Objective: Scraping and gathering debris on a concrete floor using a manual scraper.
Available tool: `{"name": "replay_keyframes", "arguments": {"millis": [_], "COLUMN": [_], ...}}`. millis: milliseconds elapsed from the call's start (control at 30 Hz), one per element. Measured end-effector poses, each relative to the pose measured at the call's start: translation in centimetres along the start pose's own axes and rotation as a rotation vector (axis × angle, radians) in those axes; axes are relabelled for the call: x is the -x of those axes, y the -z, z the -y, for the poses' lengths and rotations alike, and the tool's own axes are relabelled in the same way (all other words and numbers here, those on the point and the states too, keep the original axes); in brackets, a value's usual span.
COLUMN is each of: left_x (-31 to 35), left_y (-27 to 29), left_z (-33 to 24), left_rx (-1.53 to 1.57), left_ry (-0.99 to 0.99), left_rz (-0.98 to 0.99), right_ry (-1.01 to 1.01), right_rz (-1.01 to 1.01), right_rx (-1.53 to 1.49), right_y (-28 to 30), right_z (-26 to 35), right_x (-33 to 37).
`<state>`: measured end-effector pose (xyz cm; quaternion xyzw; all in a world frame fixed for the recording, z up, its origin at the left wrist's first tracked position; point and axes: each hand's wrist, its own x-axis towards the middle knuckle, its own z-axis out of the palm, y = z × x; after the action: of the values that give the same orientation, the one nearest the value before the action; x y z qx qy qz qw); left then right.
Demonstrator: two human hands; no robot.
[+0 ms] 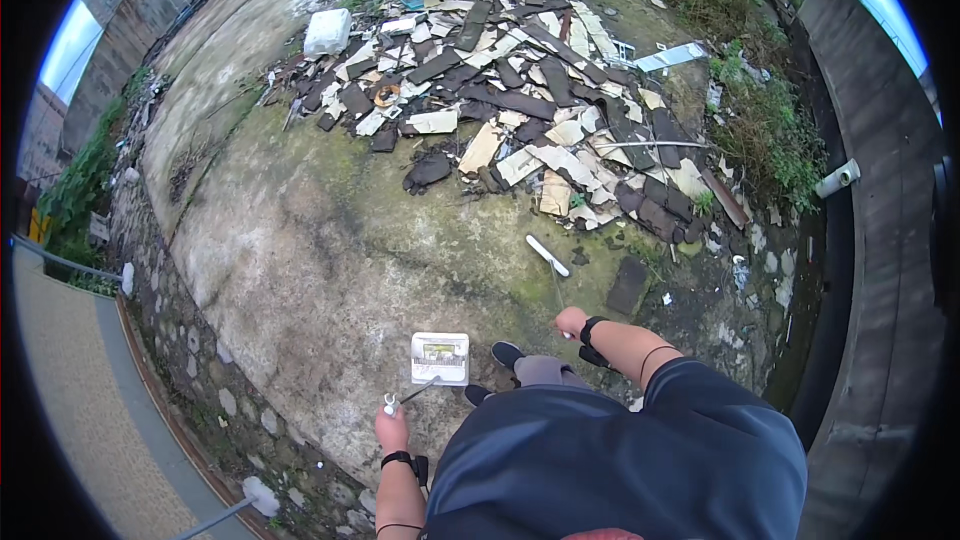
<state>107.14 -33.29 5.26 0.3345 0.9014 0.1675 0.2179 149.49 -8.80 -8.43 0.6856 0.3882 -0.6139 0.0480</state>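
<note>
The fingers of the left hand [393,430] are wrapped round the handle of a white dustpan [441,345], a pale hooked end poking out above the fist. The fingers of the right hand [571,321] are closed on the thin handle of a long white broom head [548,255], which lies slantwise ahead of that hand. From where I stand, the dustpan is just left of the shoes [507,354], and the broom is farther out, well apart from it.

Bare, stained concrete [330,270] gives wide space ahead and to the left, as far as a rough stone edging [228,402] with a path [95,370] beyond. Forward, the room ends at a spread heap of broken boards [500,110]; its near edge comes close to the broom head. On the right, a dark slab [628,285] lies near the forearm, then weeds [765,145] and a dark gap along a tall wall [895,190].

The shirt [600,450] covers most of the legs, and the round rim cuts off the wall and path. Each grip is small in view, so single fingers blur together. I can't make out the speckled stuff in the pan, nor whether the pan or broom touches the ground.
</note>
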Motion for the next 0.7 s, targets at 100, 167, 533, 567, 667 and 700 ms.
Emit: {"name": "replay_keyframes", "arguments": {"millis": [100, 167, 533, 567, 667, 700], "left_x": [-0.9, -1.7, -2.5, -2.3, -0.7, -0.1], "left_y": [-0.5, -1.5, -6.1, -6.0, -6.8, -7.1], "left_z": [1.0, 1.6, 0.6, 0.0, -2.7, -3.9], "left_rx": [0.065, 0.018, -0.015, -0.022, 0.042, 0.009], "left_ry": [-0.060, -0.065, -0.212, -0.231, -0.330, -0.333], "left_rz": [0.087, 0.100, 0.163, 0.167, 0.146, 0.136], "right_ry": [0.036, 0.017, -0.160, -0.111, -0.101, -0.077], "right_rz": [0.003, -0.009, -0.029, -0.032, -0.040, -0.025], "right_rx": [0.288, 0.125, -0.191, -0.247, -0.312, -0.223], "right_y": [0.5, 0.4, -1.4, -1.0, 1.4, 2.4], "right_z": [-2.4, -4.0, -14.0, -14.5, -15.6, -15.8], "right_x": [2.2, 4.6, 12.9, 12.9, 12.8, 12.9]}}
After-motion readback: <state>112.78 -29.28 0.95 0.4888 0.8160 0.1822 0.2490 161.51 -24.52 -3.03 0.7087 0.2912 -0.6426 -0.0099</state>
